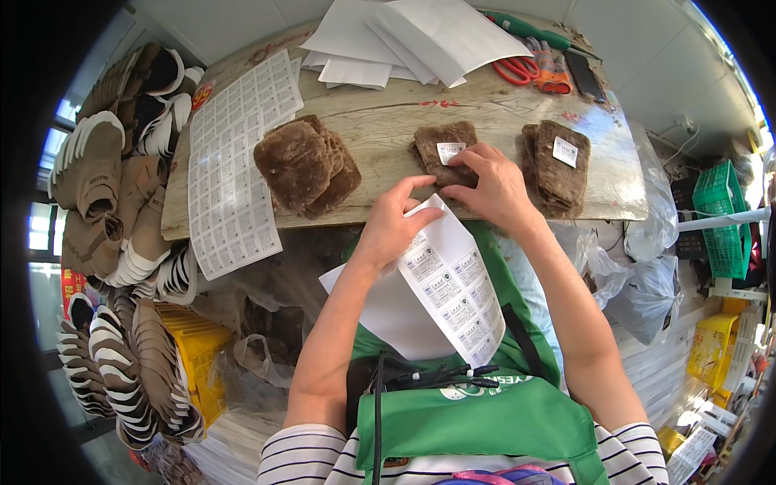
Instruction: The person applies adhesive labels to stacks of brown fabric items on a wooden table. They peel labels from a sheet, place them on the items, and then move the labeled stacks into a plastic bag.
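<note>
My left hand (398, 225) is closed on a sheet of printed white labels (459, 303), pinched at its upper edge between thumb and fingers. The sheet hangs bent over my lap. My right hand (495, 184) is bent over the middle stack of brown furry pads (432, 139), its fingertips on the edge of a small white label (449, 150) lying on the top pad. To the right stands another stack of brown furry pads (558, 184) with a white label (565, 151) on top. The larger brown furry stack (293, 166) at the left shows no label.
A long label sheet (234, 162) overhangs the table's (380, 121) left front edge. White papers (420, 40), red scissors (517, 71), an orange glove (552, 73), a green-handled tool (529, 31) and a phone (585, 77) lie at the back. Stacked shoe parts (101, 190) stand left.
</note>
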The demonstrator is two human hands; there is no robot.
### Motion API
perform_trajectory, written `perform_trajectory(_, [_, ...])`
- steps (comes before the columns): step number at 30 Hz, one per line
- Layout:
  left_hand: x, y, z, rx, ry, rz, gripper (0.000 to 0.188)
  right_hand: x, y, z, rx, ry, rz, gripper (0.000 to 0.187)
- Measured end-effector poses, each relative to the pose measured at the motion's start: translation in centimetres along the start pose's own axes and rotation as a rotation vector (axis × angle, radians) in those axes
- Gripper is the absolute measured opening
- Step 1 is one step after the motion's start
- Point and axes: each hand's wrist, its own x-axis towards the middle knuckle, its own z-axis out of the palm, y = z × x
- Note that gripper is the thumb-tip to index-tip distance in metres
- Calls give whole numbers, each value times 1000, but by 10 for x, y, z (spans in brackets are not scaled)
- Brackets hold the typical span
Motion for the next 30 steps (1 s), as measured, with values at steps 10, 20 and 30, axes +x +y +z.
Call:
perform_trajectory(10, [5, -15, 5, 309, 129, 161, 45, 5, 18, 7, 258, 57, 124, 13])
perform_trajectory(20, [7, -25, -1, 434, 158, 107, 46, -3, -1, 4, -60, 31, -58, 33])
perform_trajectory(30, [7, -19, 4, 457, 176, 196, 50, 8, 11, -8, 158, -164, 92, 23])
